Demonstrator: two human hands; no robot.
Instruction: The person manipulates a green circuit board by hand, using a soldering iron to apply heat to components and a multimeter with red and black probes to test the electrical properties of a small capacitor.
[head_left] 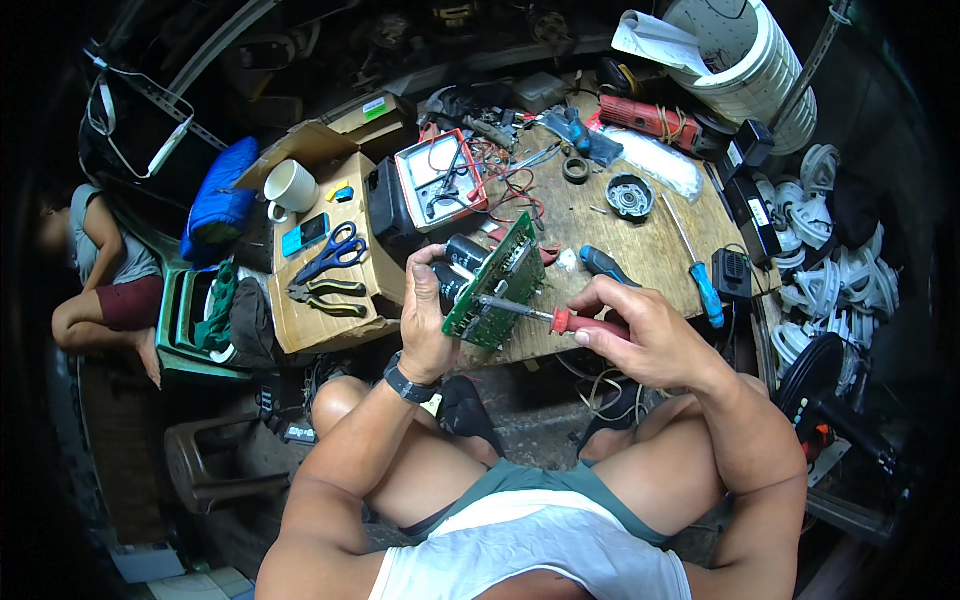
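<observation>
My left hand (428, 325) is closed around the edge of a green circuit board (508, 285), holding it tilted above the front of the bench. Large black cylindrical capacitors (464, 254) stick out from the board's left side, close to my fingers. In my right hand (650, 335) is a red-handled soldering iron (590, 325), its metal shaft pointing left across the board's right face. Whether the tip touches the board I cannot tell. A dark blue-handled screwdriver (608, 266) lies just beyond my right hand.
Scissors (335, 252), pliers (328, 298), a phone (305, 235) and a mug (291, 188) rest on cardboard at the left. A red angle grinder (650, 120) lies at the back, before a white bucket (785, 85). Another person (110, 255) sits at far left.
</observation>
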